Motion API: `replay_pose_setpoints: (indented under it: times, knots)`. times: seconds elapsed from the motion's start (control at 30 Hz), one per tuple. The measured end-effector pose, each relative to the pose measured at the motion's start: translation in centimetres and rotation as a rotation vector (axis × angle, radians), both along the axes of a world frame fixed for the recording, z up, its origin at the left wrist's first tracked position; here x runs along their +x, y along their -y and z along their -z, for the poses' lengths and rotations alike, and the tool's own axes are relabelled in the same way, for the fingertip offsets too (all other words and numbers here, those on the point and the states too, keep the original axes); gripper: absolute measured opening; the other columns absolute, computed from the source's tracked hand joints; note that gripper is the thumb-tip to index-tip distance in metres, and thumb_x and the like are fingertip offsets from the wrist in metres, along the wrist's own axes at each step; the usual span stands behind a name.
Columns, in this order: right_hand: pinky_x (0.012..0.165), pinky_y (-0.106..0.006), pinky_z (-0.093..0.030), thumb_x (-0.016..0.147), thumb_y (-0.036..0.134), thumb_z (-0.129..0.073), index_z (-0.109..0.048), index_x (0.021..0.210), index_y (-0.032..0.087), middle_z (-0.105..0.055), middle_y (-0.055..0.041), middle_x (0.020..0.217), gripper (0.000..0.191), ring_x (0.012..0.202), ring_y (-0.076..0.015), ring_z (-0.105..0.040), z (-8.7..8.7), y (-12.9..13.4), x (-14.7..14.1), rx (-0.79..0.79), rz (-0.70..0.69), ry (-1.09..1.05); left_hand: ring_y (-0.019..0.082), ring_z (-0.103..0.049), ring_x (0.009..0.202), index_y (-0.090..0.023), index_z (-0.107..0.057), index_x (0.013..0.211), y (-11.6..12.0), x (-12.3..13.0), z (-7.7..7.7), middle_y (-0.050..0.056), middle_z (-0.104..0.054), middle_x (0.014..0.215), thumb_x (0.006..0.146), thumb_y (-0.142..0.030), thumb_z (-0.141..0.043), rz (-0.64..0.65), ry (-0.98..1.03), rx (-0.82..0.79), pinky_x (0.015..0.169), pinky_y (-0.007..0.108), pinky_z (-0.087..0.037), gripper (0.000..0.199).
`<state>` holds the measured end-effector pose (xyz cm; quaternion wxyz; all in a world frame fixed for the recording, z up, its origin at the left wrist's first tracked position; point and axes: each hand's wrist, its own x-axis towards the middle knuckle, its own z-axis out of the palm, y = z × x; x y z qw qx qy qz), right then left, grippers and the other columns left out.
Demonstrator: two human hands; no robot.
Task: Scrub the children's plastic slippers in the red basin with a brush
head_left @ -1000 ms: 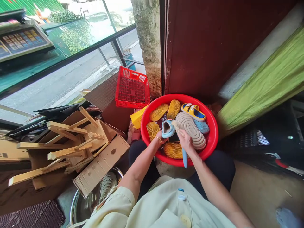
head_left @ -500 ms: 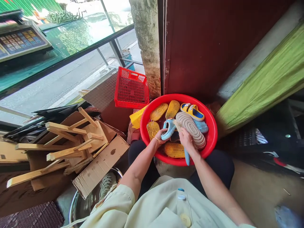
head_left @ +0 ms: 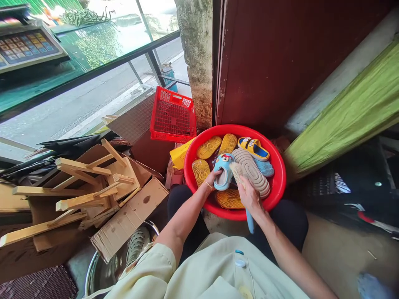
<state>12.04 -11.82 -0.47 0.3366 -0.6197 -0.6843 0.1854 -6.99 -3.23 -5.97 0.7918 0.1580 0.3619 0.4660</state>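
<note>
My left hand [head_left: 212, 179] grips a small light-blue clog [head_left: 225, 171] by its side, its opening facing up and its decorated toe pointing away from me. In my right hand [head_left: 250, 194] is a scrub brush [head_left: 237, 171] with pale bristles and a blue handle; the bristles are close beside the clog's right side, and I cannot tell whether they touch. Both are over a red basin [head_left: 282, 182]. Inside lie several yellow soles, a yellow-and-blue slipper [head_left: 254, 148], a large grey-white sole [head_left: 252, 171] and another light-blue shoe [head_left: 264, 167], partly hidden.
Behind the basin's left side is a red plastic crate [head_left: 173, 118]. An upturned wooden stool [head_left: 102, 178] and a cardboard box [head_left: 134, 216] lie at left, above a metal bowl [head_left: 90, 274] holding a grey-green clog [head_left: 137, 245]. A green cloth [head_left: 349, 95] hangs at right.
The clog has turned from its side so its opening and decorated toe now show. My right hand and the brush have moved slightly right and toward me.
</note>
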Motion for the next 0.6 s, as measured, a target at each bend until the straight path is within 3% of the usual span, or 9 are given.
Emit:
replay_pose_setpoints:
  times: [0.1,0.2,0.4,0.5,0.6]
  knots:
    - [0.099,-0.045,-0.056,0.101,0.044,-0.043,-0.064,0.135,0.018,-0.073,-0.0174,0.128,0.048,0.119,-0.0312,-0.068,0.4,1.5,0.7,-0.003,0.095,-0.062,0.027,-0.073,0.098,-0.022,-0.059,0.142,0.1,0.0,-0.2,0.006,-0.078,0.113,0.064,-0.018,-0.078,-0.058,-0.098,0.081,0.099,0.044,-0.057,0.081]
    - [0.098,-0.047,-0.056,0.101,0.047,-0.043,-0.065,0.134,0.016,-0.073,-0.0191,0.126,0.05,0.12,-0.0329,-0.067,-0.1,-0.6,1.5,0.041,0.221,-0.086,0.03,-0.069,0.115,-0.024,-0.065,0.14,0.4,0.3,-0.3,0.005,-0.074,0.128,0.059,-0.015,-0.078,-0.013,-0.205,0.213,0.111,0.048,-0.049,0.082]
    - [0.09,-0.042,-0.056,0.101,0.034,-0.044,-0.068,0.133,0.019,-0.075,-0.0172,0.115,0.043,0.103,-0.0306,-0.07,-3.1,-6.3,-0.5,0.044,-0.05,0.143,0.035,-0.058,0.134,-0.022,-0.068,0.137,0.6,0.7,-0.1,0.007,-0.07,0.138,0.059,-0.018,-0.08,-0.038,-0.326,0.359,0.119,0.05,-0.039,0.08]
    - [0.076,-0.037,-0.056,0.1,0.031,-0.046,-0.068,0.136,0.023,-0.074,-0.0158,0.107,0.042,0.088,-0.0278,-0.071,-3.6,-6.1,-2.1,0.033,-0.095,0.274,0.036,-0.052,0.141,-0.02,-0.069,0.136,0.3,0.5,-0.1,0.007,-0.067,0.143,0.06,-0.018,-0.078,-0.124,-0.401,0.408,0.123,0.048,-0.034,0.076]
    - [0.076,-0.036,-0.056,0.102,0.03,-0.045,-0.066,0.138,0.022,-0.073,-0.0163,0.106,0.043,0.089,-0.0277,-0.071,-2.7,-4.8,-1.9,0.049,-0.044,0.266,0.035,-0.05,0.143,-0.02,-0.069,0.135,0.2,0.5,0.1,0.007,-0.066,0.144,0.062,-0.017,-0.075,-0.166,-0.412,0.396,0.125,0.048,-0.032,0.074]
